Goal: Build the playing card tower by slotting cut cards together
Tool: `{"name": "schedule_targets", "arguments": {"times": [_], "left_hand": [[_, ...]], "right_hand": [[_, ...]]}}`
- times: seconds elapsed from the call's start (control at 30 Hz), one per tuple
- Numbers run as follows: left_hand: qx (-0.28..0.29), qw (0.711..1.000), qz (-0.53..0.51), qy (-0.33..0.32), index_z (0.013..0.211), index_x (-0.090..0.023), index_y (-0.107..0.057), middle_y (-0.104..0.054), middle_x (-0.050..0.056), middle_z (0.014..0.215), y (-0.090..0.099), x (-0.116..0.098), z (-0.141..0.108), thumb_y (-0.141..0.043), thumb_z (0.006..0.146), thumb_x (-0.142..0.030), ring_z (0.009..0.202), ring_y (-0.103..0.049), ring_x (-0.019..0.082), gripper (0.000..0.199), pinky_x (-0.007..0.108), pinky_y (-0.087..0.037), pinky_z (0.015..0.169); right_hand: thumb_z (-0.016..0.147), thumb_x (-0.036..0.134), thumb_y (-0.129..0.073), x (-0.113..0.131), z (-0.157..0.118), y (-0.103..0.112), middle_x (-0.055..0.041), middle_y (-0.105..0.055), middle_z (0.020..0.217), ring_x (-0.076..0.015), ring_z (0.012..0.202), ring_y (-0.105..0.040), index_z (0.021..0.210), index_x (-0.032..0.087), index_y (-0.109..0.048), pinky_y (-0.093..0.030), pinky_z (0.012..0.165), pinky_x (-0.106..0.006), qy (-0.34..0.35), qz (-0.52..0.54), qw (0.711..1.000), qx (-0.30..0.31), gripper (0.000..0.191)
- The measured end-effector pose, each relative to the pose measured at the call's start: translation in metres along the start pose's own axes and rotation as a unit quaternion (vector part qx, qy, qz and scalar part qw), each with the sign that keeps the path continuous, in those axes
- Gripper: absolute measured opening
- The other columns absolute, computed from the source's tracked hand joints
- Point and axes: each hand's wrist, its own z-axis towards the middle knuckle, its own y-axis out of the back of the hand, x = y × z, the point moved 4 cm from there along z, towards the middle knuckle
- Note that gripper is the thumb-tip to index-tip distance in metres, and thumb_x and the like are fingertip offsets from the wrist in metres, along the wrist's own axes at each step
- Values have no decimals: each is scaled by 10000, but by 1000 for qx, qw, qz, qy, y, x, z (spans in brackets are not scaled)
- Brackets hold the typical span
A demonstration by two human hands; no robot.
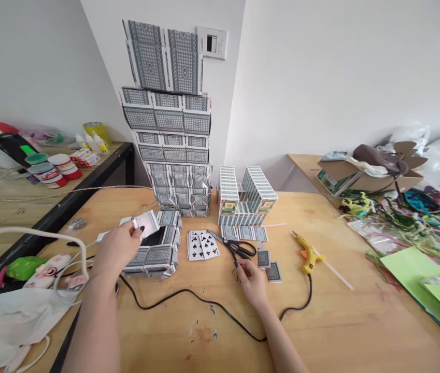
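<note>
My left hand is closed on a playing card, pinched between thumb and fingers. The card is tilted over a low, hollow box built of playing cards, above its dark opening. Whether the card touches the box I cannot tell. My right hand rests on the table with its fingertips a little apart and nothing visible between them. Just above those fingertips lie black-handled scissors. Two face-down cards are beside that hand. Face-up club cards lie between the box and the scissors.
Behind the box stands a tall tower of cards. Stacked card packs are to its right. A yellow glue gun lies at right, its black cord crossing the table front. Paint jars and a cluttered cardboard box flank the sides.
</note>
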Motion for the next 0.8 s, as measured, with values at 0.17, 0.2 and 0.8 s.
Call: {"name": "schedule_targets", "arguments": {"times": [0.17, 0.2, 0.8], "left_hand": [[122, 989, 68, -52, 715, -180, -609, -656, 124, 785, -22, 0, 21, -385, 726, -321, 749, -599, 283, 264, 299, -361, 534], [133, 987, 75, -54, 707, -176, -615, -655, 126, 774, -25, -2, 24, -394, 719, -320, 745, -601, 279, 264, 295, -362, 537], [238, 959, 124, -90, 529, -176, -603, -647, 87, 624, -20, -12, 49, -488, 625, -276, 588, -579, 199, 180, 264, -351, 518]], "right_hand": [[789, 434, -458, 0, 0, 0, -44, -605, 616, -156, 513, -532, 810, 157, -569, -428, 486, -252, 0, -7, 1000, -2, 300], [788, 439, -458, 0, 0, 0, -44, -607, 615, -157, 512, -534, 811, 158, -570, -431, 485, -253, -1, -9, 1000, -2, 304], [790, 424, -453, 11, 1, -1, -34, -613, 607, -158, 513, -549, 793, 172, -574, -426, 490, -250, 8, -34, 999, 6, 279]]}}
